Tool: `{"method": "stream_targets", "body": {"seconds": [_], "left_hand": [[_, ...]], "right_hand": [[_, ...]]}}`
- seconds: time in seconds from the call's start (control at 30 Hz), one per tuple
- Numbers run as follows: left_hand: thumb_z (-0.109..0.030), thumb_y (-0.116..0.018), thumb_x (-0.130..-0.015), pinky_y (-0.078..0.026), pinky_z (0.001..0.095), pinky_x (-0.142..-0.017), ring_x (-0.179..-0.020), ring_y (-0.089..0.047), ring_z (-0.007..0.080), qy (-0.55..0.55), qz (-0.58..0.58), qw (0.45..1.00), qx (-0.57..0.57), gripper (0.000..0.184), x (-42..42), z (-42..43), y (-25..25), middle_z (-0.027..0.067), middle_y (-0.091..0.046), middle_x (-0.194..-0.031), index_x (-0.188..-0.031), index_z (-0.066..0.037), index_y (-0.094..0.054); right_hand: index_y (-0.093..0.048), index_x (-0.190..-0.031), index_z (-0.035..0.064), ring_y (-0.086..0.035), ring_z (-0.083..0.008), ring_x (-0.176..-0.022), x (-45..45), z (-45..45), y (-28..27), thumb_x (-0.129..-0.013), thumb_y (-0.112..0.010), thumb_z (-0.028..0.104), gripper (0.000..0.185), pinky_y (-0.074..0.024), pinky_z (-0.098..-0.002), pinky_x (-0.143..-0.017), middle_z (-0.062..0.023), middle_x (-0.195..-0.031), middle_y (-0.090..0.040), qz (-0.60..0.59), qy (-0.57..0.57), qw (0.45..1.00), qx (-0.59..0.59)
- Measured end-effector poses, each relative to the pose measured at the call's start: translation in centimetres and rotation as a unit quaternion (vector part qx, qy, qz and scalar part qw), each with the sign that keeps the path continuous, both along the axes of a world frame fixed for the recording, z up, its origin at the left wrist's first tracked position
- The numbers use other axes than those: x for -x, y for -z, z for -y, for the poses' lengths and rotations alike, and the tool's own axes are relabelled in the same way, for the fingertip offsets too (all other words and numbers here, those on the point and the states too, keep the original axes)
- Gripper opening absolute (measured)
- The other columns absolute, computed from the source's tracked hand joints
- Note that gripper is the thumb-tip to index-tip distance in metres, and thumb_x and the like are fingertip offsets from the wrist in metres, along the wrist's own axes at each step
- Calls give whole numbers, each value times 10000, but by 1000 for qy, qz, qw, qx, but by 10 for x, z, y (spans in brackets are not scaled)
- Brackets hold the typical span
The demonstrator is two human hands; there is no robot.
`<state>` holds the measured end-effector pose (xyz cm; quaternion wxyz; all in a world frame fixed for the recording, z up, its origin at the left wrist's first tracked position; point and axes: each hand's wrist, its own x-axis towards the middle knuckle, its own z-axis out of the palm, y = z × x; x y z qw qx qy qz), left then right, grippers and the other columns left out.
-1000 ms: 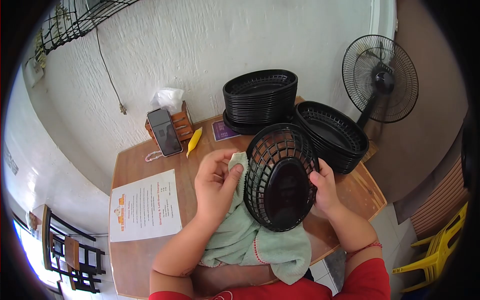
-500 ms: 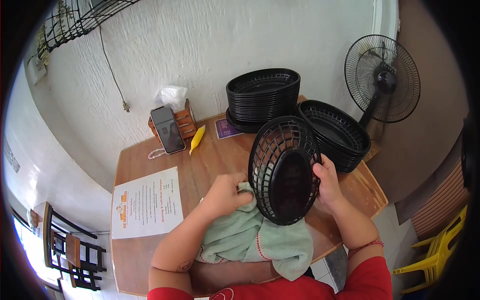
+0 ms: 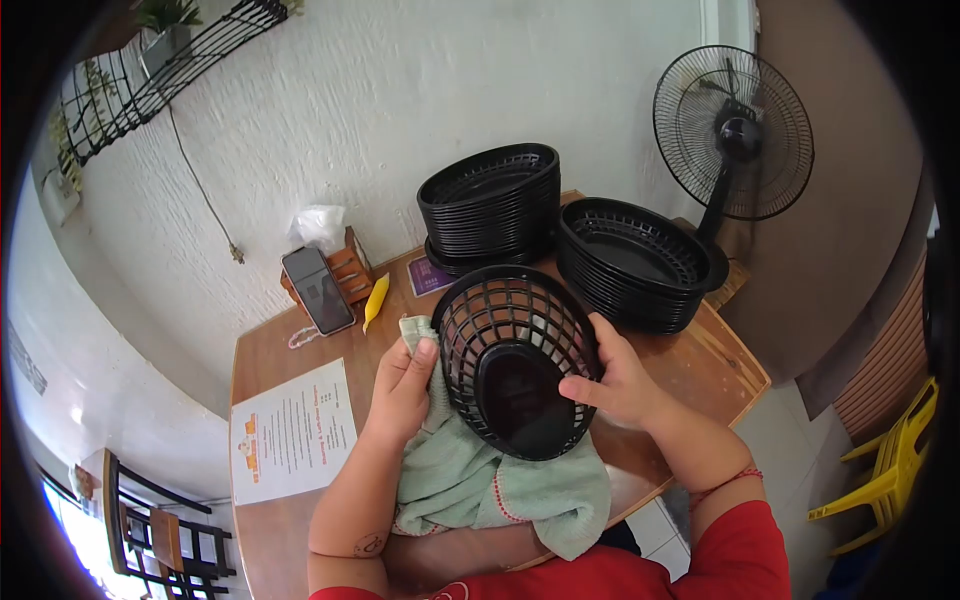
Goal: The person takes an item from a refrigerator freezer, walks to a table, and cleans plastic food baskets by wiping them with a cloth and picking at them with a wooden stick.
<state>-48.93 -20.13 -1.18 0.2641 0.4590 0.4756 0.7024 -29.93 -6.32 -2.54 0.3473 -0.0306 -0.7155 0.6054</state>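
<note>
A black oval plastic basket (image 3: 522,400) is tilted up in front of me, its lattice side and solid base showing. My right hand (image 3: 615,380) grips its right side, the thumb lying over the lattice near the base. At the basket's left rim, my left hand (image 3: 405,388) is closed on a pale green towel (image 3: 470,475), a fold of it sticking up above the thumb. The rest of the towel drapes below the basket to the table's front edge, with red stitching along its hem. Some fingers of both hands are hidden behind the basket and cloth.
Behind stand a tall stack of black baskets (image 3: 490,215) and a lower stack (image 3: 635,270). On the wooden table (image 3: 640,455) are a phone (image 3: 320,290) against a wooden holder, a yellow banana-shaped item (image 3: 376,302) and a printed sheet (image 3: 293,430). A fan (image 3: 735,135) stands back right.
The basket has tipped and shifted a little left and down. My left hand, with the towel, has moved to the basket's left rim. My right thumb has come over its side. The view has shifted.
</note>
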Motion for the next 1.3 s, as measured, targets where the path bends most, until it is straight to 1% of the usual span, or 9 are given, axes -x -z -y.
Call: {"method": "stream_targets", "body": {"seconds": [0.23, 0.37, 0.57, 0.63, 0.7, 0.77, 0.87, 1.2, 1.3], "left_hand": [[-272, -351, -922, -413, 222, -759, -799, -532, 108, -108, 205, 970, -76, 302, 5, -11, -1, 54, -553, -944, -1078, -34, -453], [-282, -312, -929, -428, 249, -784, -843, -543, 127, -197, 330, 923, -19, 322, -8, -15, 11, 57, -558, -952, -1093, -35, -438], [-218, -409, -893, -432, 236, -671, -744, -531, 110, -179, 290, 937, -79, 244, -47, -18, 11, 46, -560, -941, -1039, -40, -489], [-179, -463, -839, -407, 229, -622, -693, -504, 109, -213, -160, 952, -149, 213, -21, -8, 14, 36, -552, -947, -1005, -59, -520], [-140, -516, -785, -381, 222, -574, -643, -477, 108, -207, -576, 767, -189, 198, -2, -4, 15, 27, -543, -952, -971, -78, -551], [-136, -524, -771, -373, 228, -565, -633, -467, 118, -201, -604, 746, -194, 184, -8, -3, 9, 25, -544, -924, -943, -82, -564], [-124, -547, -729, -350, 244, -539, -604, -437, 148, -172, -683, 686, -185, 146, -23, 1, 1, 19, -546, -839, -861, -95, -603], [-73, -551, -722, -367, 226, -557, -609, -445, 136, -44, -652, 749, -111, 241, -3, -9, 6, 21, -544, -837, -960, -103, -583], [-44, -579, -706, -398, 244, -586, -632, -472, 161, 11, -449, 892, -54, 249, 3, -7, 8, 41, -556, -832, -954, -69, -582]], "right_hand": [[-357, -1111, -4, -522, -156, -851, 14, 5, 21, -696, -696, 166, 562, -414, -262, -779, -85, -1018, -526, -41, -28, 999, -1], [-317, -1161, 13, -511, -168, -890, 21, 17, 34, -766, -629, 191, 534, -403, -278, -804, -106, -1048, -508, -43, -90, 982, 160], [-269, -1231, 44, -463, -212, -1000, 34, 7, 46, -849, -500, 275, 502, -387, -341, -854, -138, -1145, -436, 26, -49, 972, 226], [-263, -1258, 60, -430, -243, -1078, 26, -12, 36, -869, -455, 313, 502, -382, -383, -881, -153, -1257, -364, 135, -47, 960, 242], [-347, -1236, 31, -459, -305, -1062, 12, -23, 9, -826, -371, 538, 653, -371, -424, -892, -180, -1185, -457, -3, -221, 860, 460], [-355, -1255, 33, -413, -336, -1124, -11, -31, -13, -779, -325, 624, 759, -326, -474, -932, -200, -1244, -404, -150, -399, 734, 528], [-304, -1281, 17, -386, -323, -1155, -8, -56, 13, -724, -431, 589, 808, -278, -476, -970, -192, -1265, -384, -153, -426, 777, 437], [-268, -1290, -7, -345, -292, -1196, -11, -45, -13, -531, -562, 243, 851, -250, -425, -1007, -173, -1299, -347, -122, -332, 868, 350], [-270, -1291, -7, -365, -268, -1185, -8, -34, -16, -406, -553, 108, 937, -276, -370, -1000, -169, -1298, -351, -77, -266, 887, 369]]}}
